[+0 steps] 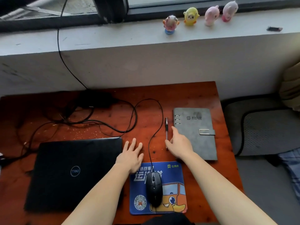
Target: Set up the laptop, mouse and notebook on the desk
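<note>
A closed black laptop lies at the front left of the reddish wooden desk. A black wired mouse rests on a blue mouse pad at the front centre. A grey ring-bound notebook lies closed on the right. Just left of it sits a pen. My left hand hovers flat with fingers spread between laptop and mouse cable. My right hand reaches between the pen and the notebook, thumb touching the pen's lower end; whether it grips the pen is unclear.
Tangled black cables and a power brick cover the desk's back left. A white windowsill behind holds several small toy figures. A grey cushioned seat stands right of the desk.
</note>
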A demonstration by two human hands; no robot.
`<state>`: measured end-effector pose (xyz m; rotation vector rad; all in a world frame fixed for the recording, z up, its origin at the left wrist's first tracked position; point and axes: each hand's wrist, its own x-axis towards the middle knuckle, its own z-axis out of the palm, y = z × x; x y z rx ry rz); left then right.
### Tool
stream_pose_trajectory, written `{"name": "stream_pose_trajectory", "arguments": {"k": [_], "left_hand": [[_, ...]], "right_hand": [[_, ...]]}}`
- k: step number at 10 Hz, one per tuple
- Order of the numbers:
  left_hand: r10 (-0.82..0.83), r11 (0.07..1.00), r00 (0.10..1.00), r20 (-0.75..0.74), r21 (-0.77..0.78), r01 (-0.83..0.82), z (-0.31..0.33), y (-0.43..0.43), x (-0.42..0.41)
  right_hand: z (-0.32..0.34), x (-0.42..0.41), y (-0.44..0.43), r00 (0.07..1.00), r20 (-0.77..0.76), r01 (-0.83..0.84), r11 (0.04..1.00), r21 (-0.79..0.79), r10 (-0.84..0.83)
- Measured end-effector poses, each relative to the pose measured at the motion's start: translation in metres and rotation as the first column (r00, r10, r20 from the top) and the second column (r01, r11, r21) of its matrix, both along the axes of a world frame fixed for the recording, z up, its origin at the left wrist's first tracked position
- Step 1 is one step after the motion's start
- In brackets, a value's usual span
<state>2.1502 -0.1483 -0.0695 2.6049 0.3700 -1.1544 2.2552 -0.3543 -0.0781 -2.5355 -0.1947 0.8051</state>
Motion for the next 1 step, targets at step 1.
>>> {"name": "stream_pose_trajectory", "arguments": {"k": [1], "left_hand": [[0.0,1.0,1.0,0.0,-0.027,0.0,0.0055,-0.0034,0.001]], "right_hand": [[0.0156,0.0009,-0.0131,0.996,-0.025,0.093,0.989,0.117,-0.09]]}}
